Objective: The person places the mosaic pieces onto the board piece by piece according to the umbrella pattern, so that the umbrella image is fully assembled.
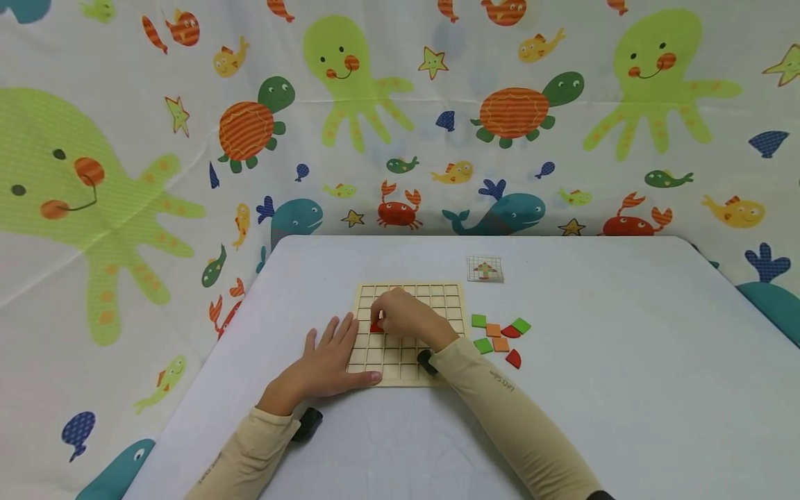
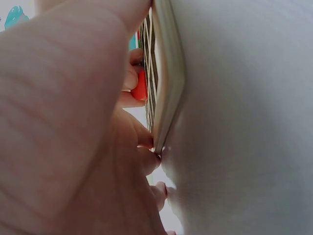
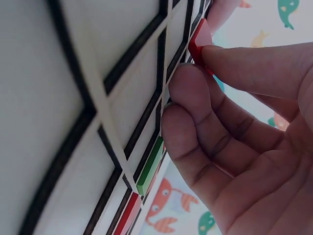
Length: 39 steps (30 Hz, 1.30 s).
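- My right hand [image 1: 406,314] pinches a red piece [image 3: 199,39] between thumb and index finger, the other fingers curled in beside them.
- That red piece is over the board's [image 1: 390,357] 9 o'clock side as seen from its middle, down near the grid; I cannot tell whether it sits in a square.
- My left hand [image 1: 329,362] grips nothing. It lies spread at the board's 8 o'clock, fingers pointing to about 1, fingertips by the left edge and thumb over the 7 o'clock corner.
- In the right wrist view, a green piece [image 3: 150,167] and another red one [image 3: 127,214] show on the grid; my right hand blocks them from the head view.
- Just beside the board, at 3 o'clock, lie loose pieces: three green [image 1: 478,321], two orange [image 1: 501,344] and two red with a curved side [image 1: 514,359].
- A card [image 1: 485,269] printed with a small gridded picture lies at 2 o'clock from the board.
- All this is on a white table [image 1: 625,347]. My beige sleeves [image 1: 509,410] come in from 7 and 4 o'clock.
- A sea-creature cloth [image 1: 387,62] hangs past the table's 12 o'clock edge.
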### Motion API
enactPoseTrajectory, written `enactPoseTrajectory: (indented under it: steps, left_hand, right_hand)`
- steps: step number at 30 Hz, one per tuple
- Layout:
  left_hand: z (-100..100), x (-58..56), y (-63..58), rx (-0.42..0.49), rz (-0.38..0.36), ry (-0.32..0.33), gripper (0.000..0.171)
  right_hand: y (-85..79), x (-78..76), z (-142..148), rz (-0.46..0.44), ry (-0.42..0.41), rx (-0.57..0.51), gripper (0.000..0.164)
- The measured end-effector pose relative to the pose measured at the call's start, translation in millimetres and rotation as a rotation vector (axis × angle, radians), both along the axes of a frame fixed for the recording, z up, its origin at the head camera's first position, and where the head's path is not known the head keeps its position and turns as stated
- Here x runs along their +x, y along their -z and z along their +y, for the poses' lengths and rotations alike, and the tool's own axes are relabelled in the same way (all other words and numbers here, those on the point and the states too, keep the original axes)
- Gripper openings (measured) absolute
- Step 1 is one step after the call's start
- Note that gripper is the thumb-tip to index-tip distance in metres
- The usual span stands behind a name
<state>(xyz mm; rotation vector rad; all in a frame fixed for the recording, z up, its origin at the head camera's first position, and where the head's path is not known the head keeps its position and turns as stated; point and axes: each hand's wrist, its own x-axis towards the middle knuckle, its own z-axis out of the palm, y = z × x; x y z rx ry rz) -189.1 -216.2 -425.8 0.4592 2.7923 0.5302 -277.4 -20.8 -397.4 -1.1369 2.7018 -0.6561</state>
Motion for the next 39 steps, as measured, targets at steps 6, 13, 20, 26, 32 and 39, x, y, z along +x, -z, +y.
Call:
enactPoseTrajectory:
  steps: [6,13,20,26,32,39]
  left_hand:
    - [0,0.0,0.7,0.001,0.005,0.001,0.119]
    - [0,-1.1,1.4,-0.007,-0.001,0.001,0.120]
    - [0,-1.9,1.2,-0.008,-0.001,-0.004,0.121]
    - [0,-2.2,0.3,-0.013,-0.003,-0.006,0.121]
    - [1,-3.3,0.8,-0.014,-0.010,-0.009,0.122]
    - [1,-3.6,1.7,-0.019,-0.012,-0.009,0.123]
  right_hand:
    - [-2.6,2.1,0,-0.007,0.016,0.017,0.021]
    - [-1.8,1.2,0,-0.011,0.011,0.021,0.024]
    - [0.6,0.3,1,-0.026,0.036,0.050,0.026]
    - [1.0,0.8,4,-0.071,0.045,0.057,0.029]
    - [-3.6,-2.9,16,-0.070,0.017,0.018,0.034]
    - [-17.6,-5.3,34,-0.111,0.034,-0.049,0.037]
